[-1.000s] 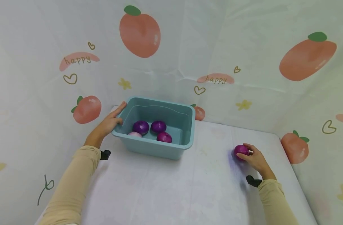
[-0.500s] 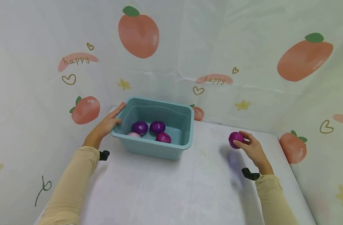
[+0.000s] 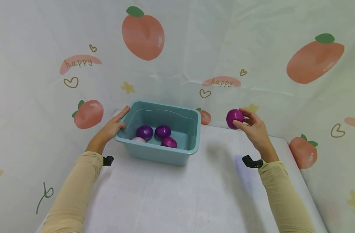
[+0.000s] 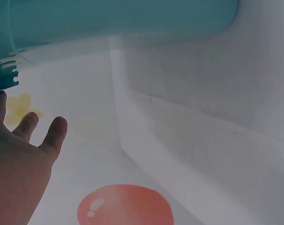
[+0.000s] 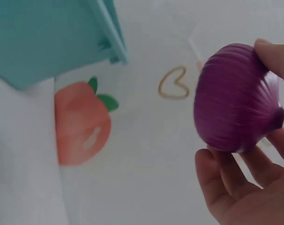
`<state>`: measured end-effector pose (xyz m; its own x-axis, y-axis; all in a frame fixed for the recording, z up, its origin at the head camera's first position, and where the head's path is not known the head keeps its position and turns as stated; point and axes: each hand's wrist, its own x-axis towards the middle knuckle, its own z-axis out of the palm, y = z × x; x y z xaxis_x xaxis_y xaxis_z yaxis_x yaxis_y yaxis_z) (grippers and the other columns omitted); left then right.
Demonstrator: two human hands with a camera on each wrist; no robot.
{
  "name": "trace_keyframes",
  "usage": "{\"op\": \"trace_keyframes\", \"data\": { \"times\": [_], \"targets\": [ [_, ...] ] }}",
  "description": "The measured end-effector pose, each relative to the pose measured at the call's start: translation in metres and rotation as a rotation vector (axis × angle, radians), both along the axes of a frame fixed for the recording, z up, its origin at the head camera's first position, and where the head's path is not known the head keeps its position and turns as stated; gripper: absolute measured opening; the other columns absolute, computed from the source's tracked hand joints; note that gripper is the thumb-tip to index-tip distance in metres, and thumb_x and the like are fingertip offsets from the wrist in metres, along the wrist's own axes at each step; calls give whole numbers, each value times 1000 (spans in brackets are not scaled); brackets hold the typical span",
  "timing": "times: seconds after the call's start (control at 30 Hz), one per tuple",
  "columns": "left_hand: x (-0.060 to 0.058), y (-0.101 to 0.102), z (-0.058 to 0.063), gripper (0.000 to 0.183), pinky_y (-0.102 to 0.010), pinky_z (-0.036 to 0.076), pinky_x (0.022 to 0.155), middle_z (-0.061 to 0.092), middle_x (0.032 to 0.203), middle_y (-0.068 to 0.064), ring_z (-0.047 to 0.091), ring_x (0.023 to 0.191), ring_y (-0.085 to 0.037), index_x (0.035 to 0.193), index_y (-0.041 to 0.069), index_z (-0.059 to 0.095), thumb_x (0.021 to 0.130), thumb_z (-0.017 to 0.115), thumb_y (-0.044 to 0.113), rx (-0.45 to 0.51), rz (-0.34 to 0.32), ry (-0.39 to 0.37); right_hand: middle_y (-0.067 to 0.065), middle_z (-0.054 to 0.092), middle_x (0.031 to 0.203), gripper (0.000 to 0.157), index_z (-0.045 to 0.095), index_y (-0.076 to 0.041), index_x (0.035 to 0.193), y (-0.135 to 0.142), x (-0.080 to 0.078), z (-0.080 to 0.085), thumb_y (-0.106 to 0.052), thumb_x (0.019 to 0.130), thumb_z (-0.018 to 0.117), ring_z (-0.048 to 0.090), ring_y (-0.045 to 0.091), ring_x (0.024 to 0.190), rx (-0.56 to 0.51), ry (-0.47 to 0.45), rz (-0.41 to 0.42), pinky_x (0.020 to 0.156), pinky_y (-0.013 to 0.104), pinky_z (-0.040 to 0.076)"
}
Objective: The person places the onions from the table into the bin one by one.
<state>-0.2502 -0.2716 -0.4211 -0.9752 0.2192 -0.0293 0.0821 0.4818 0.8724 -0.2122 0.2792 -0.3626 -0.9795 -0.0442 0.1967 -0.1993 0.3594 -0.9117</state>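
My right hand [image 3: 256, 131] holds a magenta-purple onion [image 3: 235, 118] in the air above the table, to the right of a teal plastic bin [image 3: 160, 156]. In the right wrist view the thumb presses the onion [image 5: 235, 98] from above and the fingers support it from below, its stubby tip pointing towards the palm. My left hand [image 3: 111, 128] grips the bin's left end, thumb over the rim. Seen from the left wrist, one fingertip meets the underside of the rim while two fingers stand apart from it. Inside the bin lie two dark purple onions [image 3: 144, 132], a magenta onion [image 3: 169, 142] and a partly hidden pale pink round thing [image 3: 138, 139].
The bin stands near the back left of a white-covered table [image 3: 165, 197]. Behind and at both sides rises a white curtain [image 3: 177, 48] printed with peaches, hearts and flowers. A faint purple stain [image 3: 242, 171] marks the cloth below the right hand.
My right hand has lifted the onion off the table and carried it up, away from me and a little left. The left hand and the bin have stayed in place.
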Motion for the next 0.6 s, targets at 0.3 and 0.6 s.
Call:
{"op": "trace_keyframes", "data": {
  "times": [0.3,0.6],
  "targets": [
    [3,-2,2,90,-72,6,122,-2,173,6,-7,161,-36,164,27,14,85,46,-2,3,4,-9,7,58,138,60,52,-14,148,-58,-25,44,-21,92,74,61,11,112,66,85,140,88,13,53],
    [4,2,6,89,-71,4,123,-2,174,3,-8,161,-36,165,24,14,86,45,-4,10,1,-24,6,60,139,61,56,-22,145,-110,-52,52,-27,88,78,59,23,116,162,86,264,88,28,56]
  ]
}}
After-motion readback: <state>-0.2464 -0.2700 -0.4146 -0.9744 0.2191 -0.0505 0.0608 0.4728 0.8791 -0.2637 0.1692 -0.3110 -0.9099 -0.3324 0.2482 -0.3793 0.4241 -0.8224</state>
